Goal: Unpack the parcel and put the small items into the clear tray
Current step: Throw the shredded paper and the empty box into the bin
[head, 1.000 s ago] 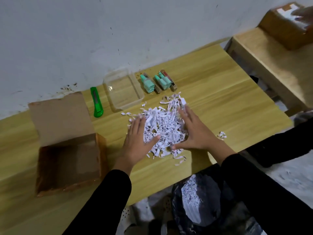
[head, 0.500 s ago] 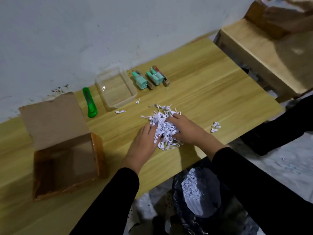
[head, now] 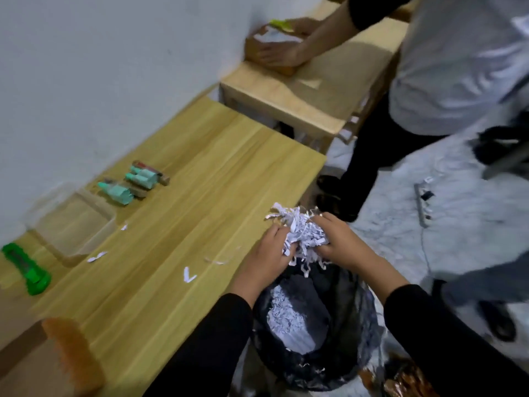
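A clump of white shredded paper (head: pixel 300 233) is squeezed between my left hand (head: pixel 267 255) and my right hand (head: pixel 340 243), just past the table's front edge and above a black-lined bin (head: pixel 352 333). The clear tray (head: pixel 71 224) sits by the wall with nothing visible in it. To its right lie the small items: one mint-green piece (head: pixel 117 193) and a pair of mint-green pieces (head: pixel 143 177) with brown and red sticks beside them. The open cardboard parcel (head: pixel 65 359) shows only a corner at the lower left.
A green utility knife (head: pixel 28 267) lies left of the tray. A few paper scraps (head: pixel 189 275) dot the wooden table (head: pixel 183 224). The bin holds more shredded paper (head: pixel 292 319). Another person (head: pixel 446 67) stands at the right, hands on a box (head: pixel 272 50) on a second table.
Both hands gathered the spread shredded paper into a clump and carried it off the table edge to above the bin. The view swung right, and the other person came into sight.
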Motion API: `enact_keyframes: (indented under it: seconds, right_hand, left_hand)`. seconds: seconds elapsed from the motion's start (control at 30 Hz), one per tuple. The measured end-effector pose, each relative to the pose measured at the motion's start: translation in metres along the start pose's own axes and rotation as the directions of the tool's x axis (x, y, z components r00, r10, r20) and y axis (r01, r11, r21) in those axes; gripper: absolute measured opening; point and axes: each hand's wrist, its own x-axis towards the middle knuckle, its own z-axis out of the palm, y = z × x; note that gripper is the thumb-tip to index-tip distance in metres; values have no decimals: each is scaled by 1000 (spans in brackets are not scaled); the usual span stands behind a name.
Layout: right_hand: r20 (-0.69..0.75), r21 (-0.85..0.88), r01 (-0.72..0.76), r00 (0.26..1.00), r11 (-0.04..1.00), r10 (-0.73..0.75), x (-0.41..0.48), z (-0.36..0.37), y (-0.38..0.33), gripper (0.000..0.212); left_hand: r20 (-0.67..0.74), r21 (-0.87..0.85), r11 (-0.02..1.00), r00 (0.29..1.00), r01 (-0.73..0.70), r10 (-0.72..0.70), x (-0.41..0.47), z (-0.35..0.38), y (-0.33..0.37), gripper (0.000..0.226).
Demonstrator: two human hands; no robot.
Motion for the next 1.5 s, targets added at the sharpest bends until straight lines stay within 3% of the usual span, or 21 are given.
enact_keyframes:
  seconds: [0.13, 0.33, 0.47, 0.67, 0.83, 1.0, 1.1, 1.2, 1.27, 1.37, 1.5]
  right_hand:
    - [11, 39, -237, 972, 971, 237, -49, 12, 54, 52]
    - [176, 82, -479, 870, 874, 460, -94, 57, 94, 67]
    - [251, 84, -503, 846, 860, 470, -105, 73, 101, 75]
    - [229, 77, -476, 864, 876, 449, -103, 71, 101, 69]
    - [140, 90, -409, 908, 908, 395, -86, 47, 76, 60]
    - [-16, 74, -272, 962, 959, 274, -51, 16, 34, 48]
    - [-53, 60, -170, 983, 984, 173, -25, 7, -3, 45]
    - [-65, 89, -76, 994, 993, 82, 0, 17, -43, 42]
    - [-10, 108, -31, 999, 994, 32, 12, 38, -71, 43]
    - [32, 62, 70, 997, 996, -73, 19, 85, -101, 52]
    - [54, -105, 123, 992, 987, -118, 17, 142, -122, 78]
  left_hand:
    - [205, 53, 995, 976, -81, 69, 3, 52, 27, 43]
    - [473, 157, 987, 880, -44, -36, -8, 108, 28, 54]
    - [597, 209, 977, 796, -38, -96, -12, 123, 22, 59]
    - [630, 195, 981, 768, -14, -114, -14, 118, 26, 47]
    - [552, 134, 991, 829, 15, -87, -12, 88, 36, 41]
    - [372, 44, 999, 928, 11, -27, -12, 30, 44, 34]
    - [199, 65, 998, 979, 22, -35, -20, -12, 35, 31]
    - [-28, 87, 986, 989, 145, -143, -38, -52, 12, 32]
    - [-205, 61, 949, 935, 309, -291, -60, -76, -10, 34]
    - [-402, 20, 847, 780, 531, -479, -104, -90, -52, 39]
    - [-489, 80, 656, 603, 751, -630, -154, -75, -104, 44]
